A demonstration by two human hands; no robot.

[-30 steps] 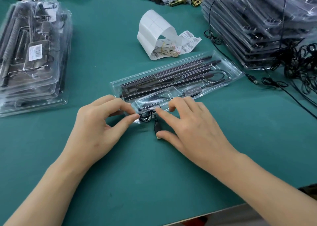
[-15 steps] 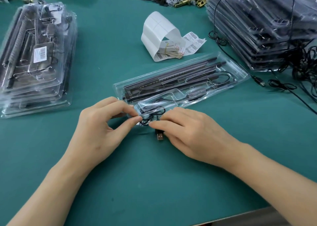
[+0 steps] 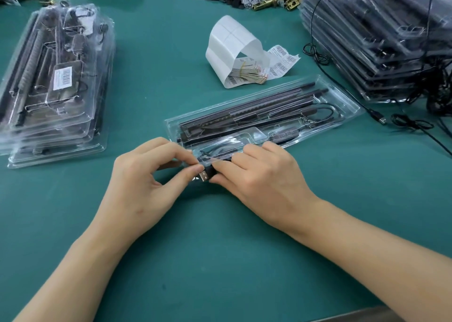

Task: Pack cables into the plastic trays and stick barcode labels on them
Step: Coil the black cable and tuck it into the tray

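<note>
Both hands are together at the near edge of the clear tray (image 3: 352, 107), which lies on the green table (image 3: 220, 260). The right hand (image 3: 259, 182) pinches the black USB plug (image 3: 204, 175) of the cable (image 3: 216, 151) between thumb and forefinger, metal end toward the left hand. The left hand (image 3: 146, 182) pinches the tray's near corner, thumb tip against the plug. The cable loop lies in the tray pocket just beyond the fingertips. The label roll (image 3: 232, 40) sits beyond the hands. There is a packed stack (image 3: 56, 82) well left of the left hand and a tray pile (image 3: 367, 40) well right of the right hand.
</note>
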